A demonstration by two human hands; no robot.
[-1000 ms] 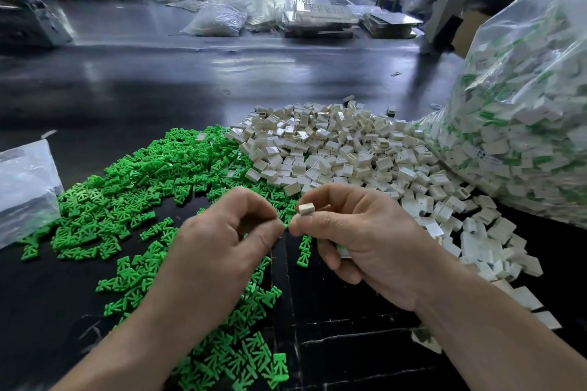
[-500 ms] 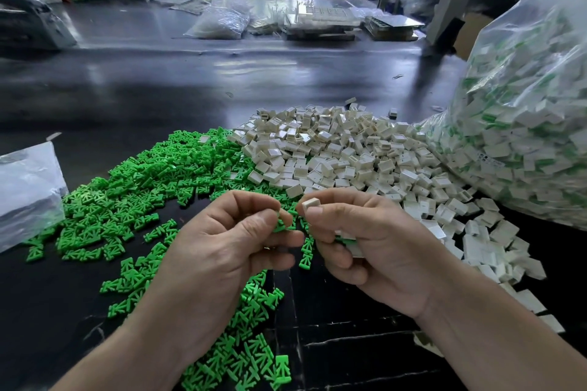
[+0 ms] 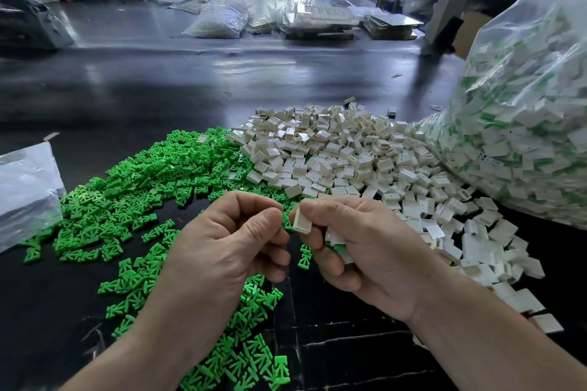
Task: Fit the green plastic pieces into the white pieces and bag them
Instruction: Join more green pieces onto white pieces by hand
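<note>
Right hand has turned its white piece broadside toward left hand

Between left hand fingertips: contents hidden behind thumb. In right hand palm: further pieces mostly covered by curled fingers. Big clear bag cut off by right and top edges. Small bag cut by left edge. Far clutter blurred.

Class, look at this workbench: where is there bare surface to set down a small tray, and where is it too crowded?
Free: the dark table beyond both heaps, up to the far clutter, and the strip under the wrists, between the green pieces and the white pieces. Crowded: both heaps, the big bag at right, the small bag at left.
</note>
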